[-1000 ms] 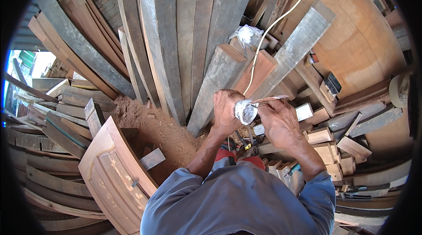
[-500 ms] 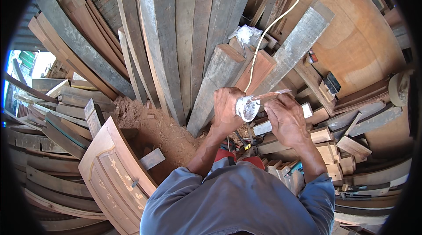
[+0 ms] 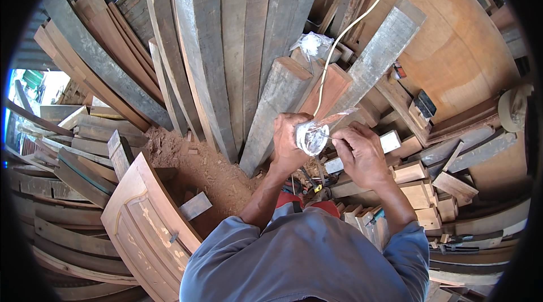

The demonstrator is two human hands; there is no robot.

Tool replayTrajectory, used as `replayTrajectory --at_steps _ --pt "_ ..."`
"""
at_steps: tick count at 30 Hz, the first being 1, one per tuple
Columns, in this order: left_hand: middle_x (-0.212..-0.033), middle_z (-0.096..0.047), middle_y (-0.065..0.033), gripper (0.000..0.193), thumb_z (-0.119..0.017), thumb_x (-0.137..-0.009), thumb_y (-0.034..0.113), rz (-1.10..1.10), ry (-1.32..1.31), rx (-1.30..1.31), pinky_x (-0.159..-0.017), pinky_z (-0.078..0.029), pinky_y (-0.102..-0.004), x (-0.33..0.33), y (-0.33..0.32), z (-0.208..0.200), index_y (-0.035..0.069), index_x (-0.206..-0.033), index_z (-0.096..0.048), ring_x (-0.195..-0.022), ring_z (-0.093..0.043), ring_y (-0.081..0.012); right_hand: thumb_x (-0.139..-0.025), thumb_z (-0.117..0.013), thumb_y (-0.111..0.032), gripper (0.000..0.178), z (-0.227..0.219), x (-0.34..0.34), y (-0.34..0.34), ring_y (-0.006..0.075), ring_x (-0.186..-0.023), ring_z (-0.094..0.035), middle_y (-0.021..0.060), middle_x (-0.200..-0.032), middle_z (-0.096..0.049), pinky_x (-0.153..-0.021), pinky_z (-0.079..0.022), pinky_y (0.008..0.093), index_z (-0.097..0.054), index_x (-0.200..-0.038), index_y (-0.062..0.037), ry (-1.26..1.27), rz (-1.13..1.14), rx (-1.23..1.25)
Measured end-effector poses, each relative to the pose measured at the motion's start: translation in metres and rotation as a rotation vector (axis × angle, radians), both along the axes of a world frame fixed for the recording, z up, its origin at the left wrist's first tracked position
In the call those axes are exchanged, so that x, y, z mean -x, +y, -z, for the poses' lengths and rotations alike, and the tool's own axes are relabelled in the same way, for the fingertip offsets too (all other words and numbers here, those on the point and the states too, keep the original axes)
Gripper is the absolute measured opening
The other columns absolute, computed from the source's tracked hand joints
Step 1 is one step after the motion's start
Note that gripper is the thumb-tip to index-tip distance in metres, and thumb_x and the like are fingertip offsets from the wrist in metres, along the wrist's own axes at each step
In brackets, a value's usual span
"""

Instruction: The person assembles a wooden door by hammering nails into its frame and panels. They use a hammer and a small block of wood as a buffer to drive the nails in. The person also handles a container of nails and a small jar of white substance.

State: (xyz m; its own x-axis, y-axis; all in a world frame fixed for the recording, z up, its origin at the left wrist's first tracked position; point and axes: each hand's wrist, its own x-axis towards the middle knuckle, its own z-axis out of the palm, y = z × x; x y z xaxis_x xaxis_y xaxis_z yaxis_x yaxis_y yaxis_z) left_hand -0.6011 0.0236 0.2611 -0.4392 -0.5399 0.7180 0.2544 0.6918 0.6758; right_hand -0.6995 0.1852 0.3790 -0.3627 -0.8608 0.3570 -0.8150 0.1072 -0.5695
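My left hand (image 3: 287, 138) is wrapped round a small clear plastic jar (image 3: 312, 142), whose round mouth is tipped toward my right and shows whitish smears. A flat reddish-brown strip (image 3: 341, 115) sticks out past the jar's upper edge; whether it is held or attached there I cannot tell. My right hand (image 3: 365, 152) is closed in a pinch on a thin dark stick (image 3: 334, 137) just beside the jar's mouth. The stick's far end is too small to make out.
Tall timber beams (image 3: 229, 59) lean ahead. A carved door panel (image 3: 150, 217) stands at lower left. Sawdust (image 3: 218, 183) covers ground between them. A pale cable (image 3: 339, 39) hangs down behind the jar. Cut wood blocks (image 3: 421, 194) are stacked at right; a plywood sheet (image 3: 458, 64) leans beyond.
My right hand has shifted from beside the brown strip to the jar's mouth, and the thin stick now shows in its fingers. The jar has tilted and moved slightly left.
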Motion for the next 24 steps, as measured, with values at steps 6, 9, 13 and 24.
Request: replayTrajectory --at_steps 6,9,13,24 --pt "-0.099 -0.068 -0.0094 0.062 -0.095 -0.065 0.009 0.006 -0.122 -0.015 -0.084 -0.049 -0.042 -0.006 0.01 -0.007 0.009 -0.119 -0.065 -0.096 -0.062 -0.0295 -0.091 -0.07 -0.007 0.011 0.004 -0.004 0.001 0.0407 -0.087 -0.064 0.0166 -0.094 -0.065 -0.077 -0.052 0.0515 -0.067 -0.102 -0.005 0.159 0.071 -0.129" --pt "-0.099 -0.067 -0.0091 0.055 -0.094 -0.064 0.011 0.038 -0.16 0.112 -0.084 -0.048 -0.0436 -0.007 0.008 -0.004 0.009 -0.113 -0.069 -0.096 -0.061 -0.0312 -0.092 -0.07 -0.009 0.011 0.001 -0.004 0.003 0.0415 -0.089 -0.064 0.0169 -0.094 -0.065 -0.079 -0.052 0.0534 -0.067 -0.102 -0.0052 0.283 0.069 -0.23" --pt "-0.099 -0.067 -0.0084 0.047 -0.092 -0.066 0.016 0.044 -0.058 0.099 -0.087 -0.044 -0.0456 0.0 0.008 0.009 0.011 -0.107 -0.069 -0.096 -0.063 -0.0325 -0.093 -0.069 -0.009 0.01 0.0 -0.002 0.001 0.0423 -0.092 -0.064 0.0178 -0.094 -0.064 -0.08 -0.052 0.0544 -0.068 -0.101 -0.0049 0.223 0.036 -0.199" --pt "-0.108 -0.075 -0.0097 0.053 -0.096 -0.069 0.016 0.056 -0.073 0.084 -0.089 -0.05 -0.0441 -0.002 0.009 0.011 0.011 -0.112 -0.065 -0.095 -0.069 -0.0315 -0.092 -0.069 -0.005 0.006 -0.001 0.0 0.005 0.042 -0.09 -0.065 0.0186 -0.094 -0.067 -0.08 -0.051 0.0518 -0.068 -0.098 -0.003 -0.084 0.033 -0.193"
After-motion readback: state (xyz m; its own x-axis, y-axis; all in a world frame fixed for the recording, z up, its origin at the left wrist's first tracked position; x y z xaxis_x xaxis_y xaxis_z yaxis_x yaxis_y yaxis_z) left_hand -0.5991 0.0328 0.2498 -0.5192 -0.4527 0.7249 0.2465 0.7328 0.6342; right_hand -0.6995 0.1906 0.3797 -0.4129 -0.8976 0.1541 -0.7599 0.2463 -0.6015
